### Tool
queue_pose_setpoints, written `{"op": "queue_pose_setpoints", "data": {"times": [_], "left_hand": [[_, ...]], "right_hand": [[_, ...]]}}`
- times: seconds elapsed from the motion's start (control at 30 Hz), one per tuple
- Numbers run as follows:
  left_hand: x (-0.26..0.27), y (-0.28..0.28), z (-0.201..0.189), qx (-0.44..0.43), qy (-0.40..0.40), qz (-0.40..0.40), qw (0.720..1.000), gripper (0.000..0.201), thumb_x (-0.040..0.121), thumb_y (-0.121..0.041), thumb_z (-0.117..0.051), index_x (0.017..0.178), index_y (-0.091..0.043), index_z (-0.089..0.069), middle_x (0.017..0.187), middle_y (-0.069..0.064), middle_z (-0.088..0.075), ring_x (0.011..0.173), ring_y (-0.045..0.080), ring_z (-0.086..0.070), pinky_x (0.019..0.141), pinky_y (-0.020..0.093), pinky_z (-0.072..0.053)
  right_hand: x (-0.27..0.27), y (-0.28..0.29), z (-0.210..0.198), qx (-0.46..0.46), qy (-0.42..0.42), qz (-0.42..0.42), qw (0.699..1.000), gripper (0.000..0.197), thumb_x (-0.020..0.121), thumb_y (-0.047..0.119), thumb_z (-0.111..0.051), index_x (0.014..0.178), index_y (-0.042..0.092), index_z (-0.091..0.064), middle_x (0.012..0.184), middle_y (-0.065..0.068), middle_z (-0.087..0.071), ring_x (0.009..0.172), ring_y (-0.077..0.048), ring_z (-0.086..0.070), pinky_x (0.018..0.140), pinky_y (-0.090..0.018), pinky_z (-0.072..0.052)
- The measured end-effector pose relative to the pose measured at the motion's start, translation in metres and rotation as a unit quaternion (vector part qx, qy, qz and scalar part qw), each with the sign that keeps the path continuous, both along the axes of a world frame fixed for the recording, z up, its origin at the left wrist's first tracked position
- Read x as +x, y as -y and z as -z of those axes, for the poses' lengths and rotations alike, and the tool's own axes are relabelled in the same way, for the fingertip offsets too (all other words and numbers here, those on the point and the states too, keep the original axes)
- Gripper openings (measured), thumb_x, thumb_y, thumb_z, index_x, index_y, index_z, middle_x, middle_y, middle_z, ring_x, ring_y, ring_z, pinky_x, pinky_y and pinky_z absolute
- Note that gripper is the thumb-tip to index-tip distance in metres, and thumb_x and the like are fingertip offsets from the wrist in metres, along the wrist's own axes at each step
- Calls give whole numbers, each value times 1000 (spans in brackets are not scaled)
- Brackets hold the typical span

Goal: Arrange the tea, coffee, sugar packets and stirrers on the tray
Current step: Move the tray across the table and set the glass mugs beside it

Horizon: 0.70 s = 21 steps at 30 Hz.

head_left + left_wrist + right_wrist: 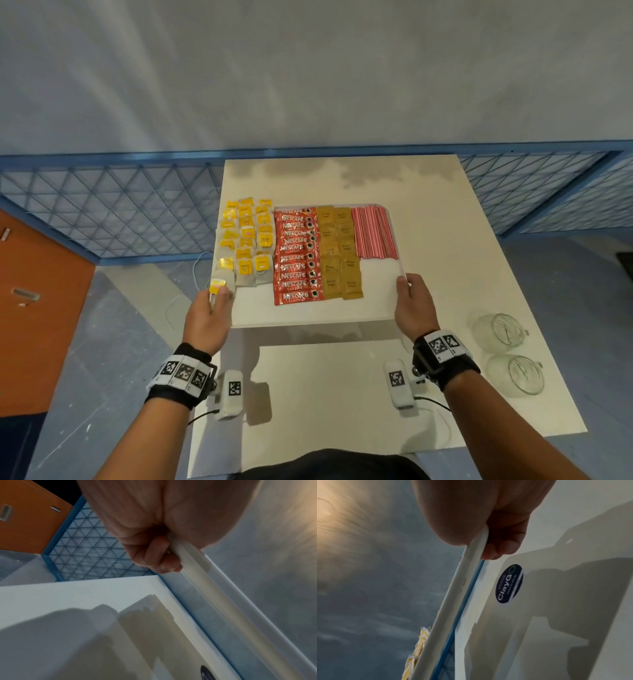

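Observation:
A white tray (308,313) is lifted above the white table (445,212); its shadow falls on the tabletop below. On it lie yellow tea bags (245,240) at the left, red coffee sticks (298,255), brown sugar packets (339,253) and red-striped stirrers (375,231) at the right. My left hand (209,317) grips the tray's left edge (187,559), thumb on a tea bag. My right hand (412,305) grips the right edge (474,550), thumb on top, fingers underneath.
Two clear glass cups (507,353) lie on the table at the near right. A round dark sticker (509,583) sits on the tabletop under the tray. A blue mesh fence (113,209) runs behind the table, an orange cabinet (37,308) stands left.

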State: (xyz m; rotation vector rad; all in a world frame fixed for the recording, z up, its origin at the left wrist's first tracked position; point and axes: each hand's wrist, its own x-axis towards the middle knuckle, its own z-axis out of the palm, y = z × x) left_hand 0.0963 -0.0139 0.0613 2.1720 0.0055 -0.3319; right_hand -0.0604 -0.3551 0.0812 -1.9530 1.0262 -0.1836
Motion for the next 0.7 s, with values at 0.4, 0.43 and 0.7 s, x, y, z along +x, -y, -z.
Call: {"op": "queue_pose_setpoints", "data": {"times": [0.4,0.43,0.7], "left_hand": [[38,6,-31,3,33,-8,999,38,105,-44,-40,94,-14,-61,83,5,-62,77,19,-57,61,33,-37],[41,9,-32,0,33,-10,999,37,105,-43,-40,93,-14,-61,83,5,-62,76,19,-56,61,33,-37],[72,25,-31,0,34,-27,999,38,105,-45,-39,97,-15,-62,84,2,-64,79,17,-60,60,32,-39]], "right_hand": [[39,13,-15,-1,61,-1,998,26,109,31,-39,110,12,-57,94,-1,-62,88,-21,-58,77,-36,-42],[45,16,-14,-1,66,-3,998,26,109,31,-39,109,12,-57,94,-2,-62,87,-22,-58,77,-36,-43],[87,37,-17,19,87,-11,996,23,109,30,-42,112,14,-57,99,0,-64,90,-18,-59,76,-33,-44]]}}
